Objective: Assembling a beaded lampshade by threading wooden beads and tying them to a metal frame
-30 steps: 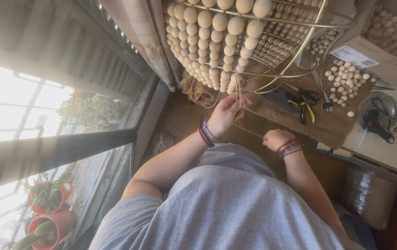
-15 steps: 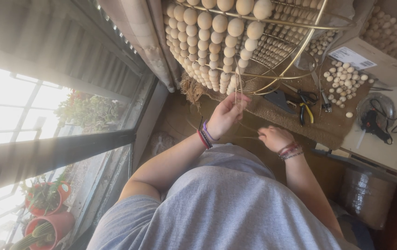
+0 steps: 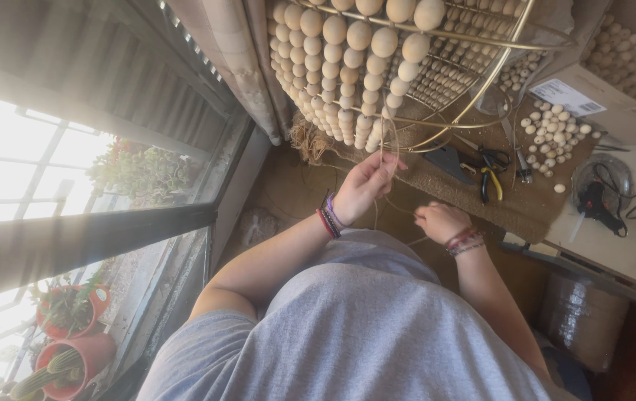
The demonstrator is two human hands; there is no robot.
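Left hand (image 3: pixel 366 182) risen, pinching cord (image 3: pixel 388 167) (apparently), right hand (image 3: pixel 440 221) fisted, pliers (image 3: pixel 490 178) beyond.

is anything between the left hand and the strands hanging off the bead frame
Nothing visible. The left hand is already on the thin strands just below the wooden bead rows on the brass wire frame. The right hand holds a strand lower down, apart from the pliers.

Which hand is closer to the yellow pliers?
Right. The right hand sits just below-left of the pliers; the left hand is farther left, pinching cords.
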